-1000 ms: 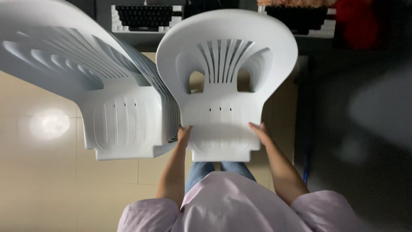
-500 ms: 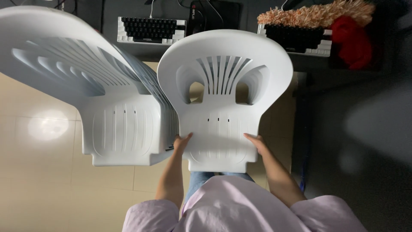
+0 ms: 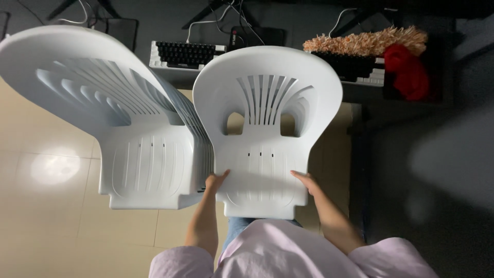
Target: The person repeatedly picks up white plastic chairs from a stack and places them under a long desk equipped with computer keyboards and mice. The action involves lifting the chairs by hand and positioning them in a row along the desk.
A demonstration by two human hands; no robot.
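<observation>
I look straight down on a white plastic chair (image 3: 265, 128) with a slotted back, held in front of me. My left hand (image 3: 215, 181) grips the left edge of its seat and my right hand (image 3: 307, 181) grips the right edge. Just left of it stands a stack of several identical white chairs (image 3: 118, 123), close to my left hand. My pale pink sleeves and jeans show at the bottom of the view.
Beige floor tiles (image 3: 46, 206) lie on the left, with a bright light reflection. A dark desk at the top carries a black keyboard (image 3: 186, 54), cables, a fluffy tan item (image 3: 365, 41) and a red one (image 3: 409, 72). The right side is dark.
The held chair has come lower in the view and a bit closer to me, with both hands still on the seat edges. More of the desk shows at the top.
</observation>
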